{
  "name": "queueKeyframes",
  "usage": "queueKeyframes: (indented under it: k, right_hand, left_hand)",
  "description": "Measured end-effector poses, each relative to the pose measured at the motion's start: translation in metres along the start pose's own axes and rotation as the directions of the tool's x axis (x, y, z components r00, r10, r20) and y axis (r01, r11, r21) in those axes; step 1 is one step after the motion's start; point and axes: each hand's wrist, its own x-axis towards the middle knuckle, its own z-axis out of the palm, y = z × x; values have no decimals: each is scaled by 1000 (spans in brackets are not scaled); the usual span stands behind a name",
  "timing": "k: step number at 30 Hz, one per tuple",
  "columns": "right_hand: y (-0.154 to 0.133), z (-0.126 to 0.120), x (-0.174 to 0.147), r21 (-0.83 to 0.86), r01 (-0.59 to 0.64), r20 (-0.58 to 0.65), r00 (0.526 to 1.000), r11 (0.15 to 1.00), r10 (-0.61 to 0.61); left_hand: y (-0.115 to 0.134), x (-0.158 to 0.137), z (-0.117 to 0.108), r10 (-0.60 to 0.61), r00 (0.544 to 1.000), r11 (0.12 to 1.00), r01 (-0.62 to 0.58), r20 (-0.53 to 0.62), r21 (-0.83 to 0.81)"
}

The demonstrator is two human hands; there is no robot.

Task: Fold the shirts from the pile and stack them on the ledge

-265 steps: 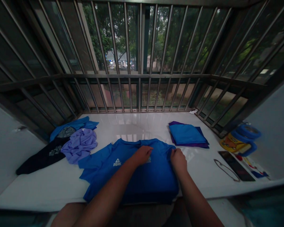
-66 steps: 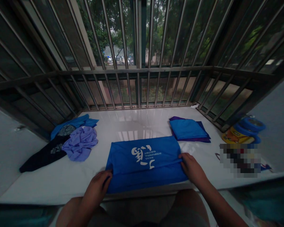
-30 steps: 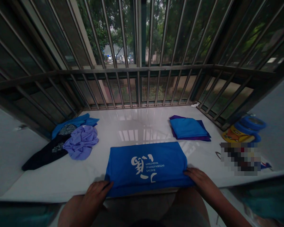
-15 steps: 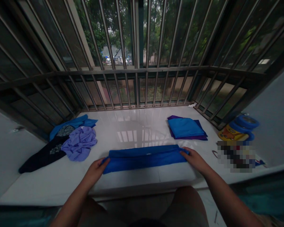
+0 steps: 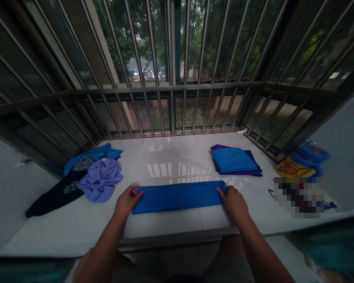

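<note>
Now the left hand and right hand pinch opposite ends of the blue shirt, a narrow strip on the surface, its white print of a second ago hidden; beyond, the folded stack lies unmoved.

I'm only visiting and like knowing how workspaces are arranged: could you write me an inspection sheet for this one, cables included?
Surface: glossy white window ledge.
Job's things: blue garment, folded into a long strip.
Clutter: left, crumpled lavender garment partly over a dark garment; right, blue-and-purple folded stack, blue-and-yellow container, pixelated patch.
Hands: left hand and right hand grip opposite ends of the garment.
Cables: nothing seen for certain; a thin loop beside the patch is unidentifiable.
Surroundings: metal window bars, trees outside, white walls either side.
</note>
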Motion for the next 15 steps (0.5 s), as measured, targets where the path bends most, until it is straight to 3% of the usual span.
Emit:
queueKeyframes:
  k: [6, 8, 10, 12, 15]
  right_hand:
    - [5, 2, 13, 9, 139, -106, 985, 990, -137]
    - [8, -1, 23, 15, 234, -86, 969, 972, -232]
    - [10, -7, 32, 35, 318, 10, 948, 948, -318]
    - [9, -13, 40, 55, 380, 104, 917, 923, -384]
    - [4, -21, 46, 67, 444, 167, 878, 894, -449]
  left_hand:
    - [-6, 7, 4, -22, 997, 1000, 23, 80, -11]
    - [-5, 10, 2, 57, 993, 998, -60, 100, 24]
    - [-2, 13, -1, 182, 973, 977, -195, 145, 84]
    - [7, 16, -4, 279, 932, 937, -317, 231, 147]
    - [26, 20, -9, 305, 863, 878, -419, 402, 232]
